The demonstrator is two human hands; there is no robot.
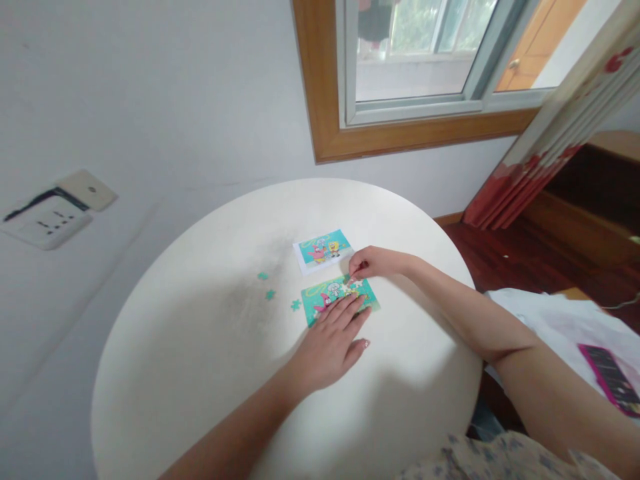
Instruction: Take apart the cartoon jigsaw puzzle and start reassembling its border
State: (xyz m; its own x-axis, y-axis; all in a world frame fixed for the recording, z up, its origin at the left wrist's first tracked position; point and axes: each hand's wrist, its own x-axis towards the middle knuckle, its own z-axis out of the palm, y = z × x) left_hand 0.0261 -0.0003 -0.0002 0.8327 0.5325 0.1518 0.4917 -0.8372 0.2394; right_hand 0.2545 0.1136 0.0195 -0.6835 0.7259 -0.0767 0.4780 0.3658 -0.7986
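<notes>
A jigsaw puzzle (313, 297) with a green, cartoon-printed face lies on the round white table. White gaps show in its upper right part. My left hand (331, 340) rests on the puzzle's lower part, fingers stretched flat and thumb out to the side, covering some of the picture. At the puzzle's upper right edge, my right hand (367, 263) is closed in a pinch on a small puzzle piece, mostly hidden by the fingertips. Just behind the puzzle is a printed picture card (320, 250) of similar cartoon figures. Loose green puzzle pieces (271, 295) lie to the left.
The round white table (190, 347) stands near a wall with a socket (50, 220) and a wood-framed window (415, 140). Right of it, a pink-edged phone-like object (609, 377) lies on a white cloth (530, 310). A red and white curtain (530, 173) hangs behind.
</notes>
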